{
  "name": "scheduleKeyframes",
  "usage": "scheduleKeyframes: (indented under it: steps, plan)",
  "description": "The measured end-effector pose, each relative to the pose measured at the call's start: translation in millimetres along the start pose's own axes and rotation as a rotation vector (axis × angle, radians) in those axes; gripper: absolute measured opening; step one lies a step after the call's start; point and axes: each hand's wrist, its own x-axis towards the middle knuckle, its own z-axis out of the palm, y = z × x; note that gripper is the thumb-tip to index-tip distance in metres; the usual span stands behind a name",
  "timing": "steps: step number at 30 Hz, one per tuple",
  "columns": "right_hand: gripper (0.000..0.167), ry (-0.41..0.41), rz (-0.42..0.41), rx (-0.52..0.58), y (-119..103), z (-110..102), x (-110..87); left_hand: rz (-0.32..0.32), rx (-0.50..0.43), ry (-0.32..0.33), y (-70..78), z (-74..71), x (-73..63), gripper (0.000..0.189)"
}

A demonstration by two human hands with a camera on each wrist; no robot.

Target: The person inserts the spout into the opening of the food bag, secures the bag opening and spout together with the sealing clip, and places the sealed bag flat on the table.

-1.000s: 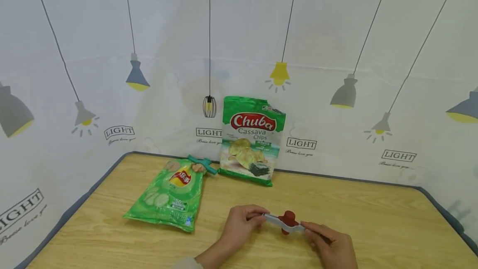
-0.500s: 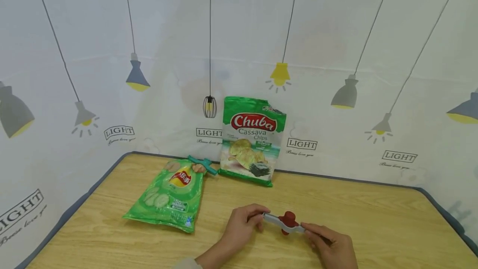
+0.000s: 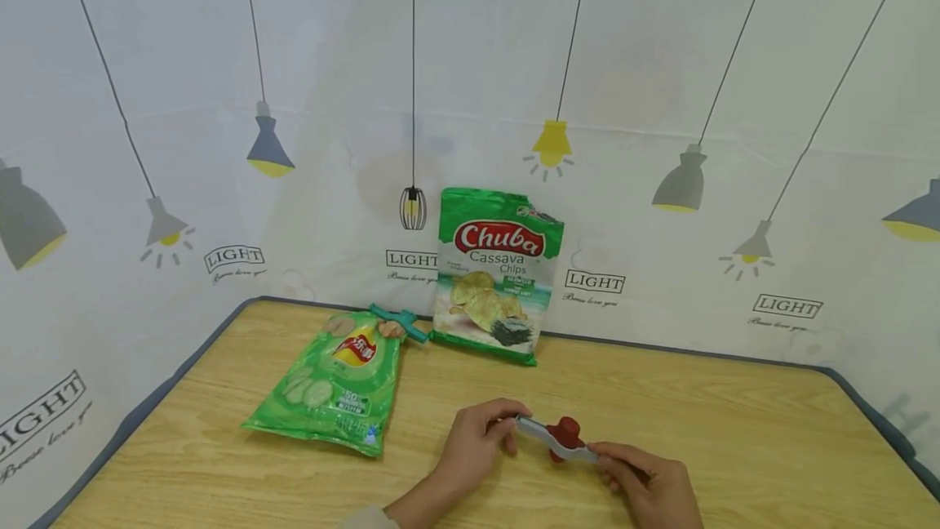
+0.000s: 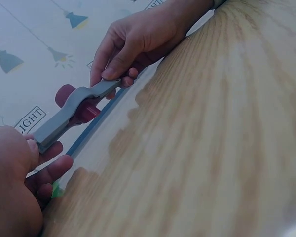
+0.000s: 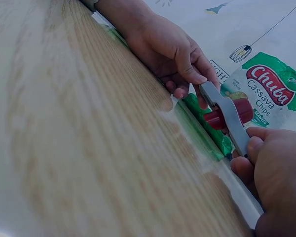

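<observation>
A grey bag clip (image 3: 537, 430) with a red round spout cap (image 3: 565, 431) at its middle is held up over the table between both hands. My left hand (image 3: 473, 441) pinches its left end between thumb and fingers. At the other end, my right hand (image 3: 656, 482) pinches the tip the same way. The right wrist view shows the grey bar (image 5: 232, 117) bowing around the red part, which sticks out on both sides. Beyond the hands, a green chip bag (image 3: 330, 390) lies on the table with a teal clip (image 3: 400, 322) across its top corner.
A Chuba cassava chips bag (image 3: 490, 276) stands upright against the back wall, its top right corner torn or cut. The wooden table (image 3: 734, 423) has a dark edge along the lamp-printed wall cloth (image 3: 330, 145).
My right hand has dipped slightly, tilting the clip's right end down a little, and the red cap has shifted slightly left. The left hand and both bags stay put.
</observation>
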Motion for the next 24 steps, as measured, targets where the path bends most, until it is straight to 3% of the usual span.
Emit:
scheduleKeyframes:
  steps: [8, 24]
  plan:
    - [0.032, 0.005, 0.079, -0.033, -2.8, 1.0, 0.9, -0.045, 0.007, -0.025, 1.1, 0.0, 0.1, 0.022]
    - [0.035, -0.004, 0.058, -0.062, -0.1, 0.8, 1.3, -0.063, -0.011, -0.116, -1.0, -1.1, -0.8, 0.034]
